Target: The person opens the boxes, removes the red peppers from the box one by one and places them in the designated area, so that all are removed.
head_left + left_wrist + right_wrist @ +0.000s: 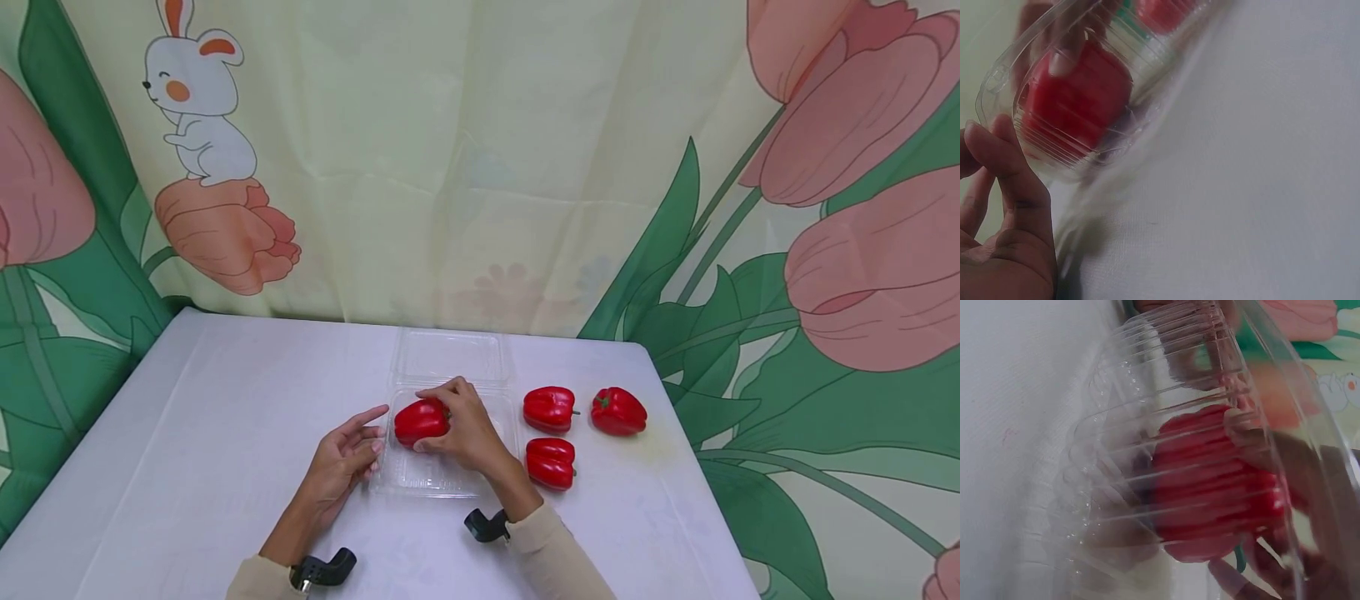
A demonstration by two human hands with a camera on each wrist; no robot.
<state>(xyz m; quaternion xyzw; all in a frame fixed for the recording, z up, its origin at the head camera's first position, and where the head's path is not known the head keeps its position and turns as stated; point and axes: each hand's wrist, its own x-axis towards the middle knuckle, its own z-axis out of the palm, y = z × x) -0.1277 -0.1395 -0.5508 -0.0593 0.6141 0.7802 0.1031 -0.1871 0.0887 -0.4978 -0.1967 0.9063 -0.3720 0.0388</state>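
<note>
My right hand [468,429] holds a red bell pepper [420,422] from its right side, thumb and fingers on either side of it. The pepper is inside the left part of a clear plastic clamshell container [442,482]. In the right wrist view the pepper [1200,487] shows through the ribbed wall. At the container's left edge is my left hand [341,462], its index finger extended and the others loosely bent. The left wrist view has its fingertips [988,147] right by the rim; whether they press on it is hard to tell.
The container's lid [450,357] lies folded back toward the curtain. To the right are three more red bell peppers: one near the container [548,409], one in front of it [551,463] and one farther right [618,411]. A white cloth [225,442] covers the table.
</note>
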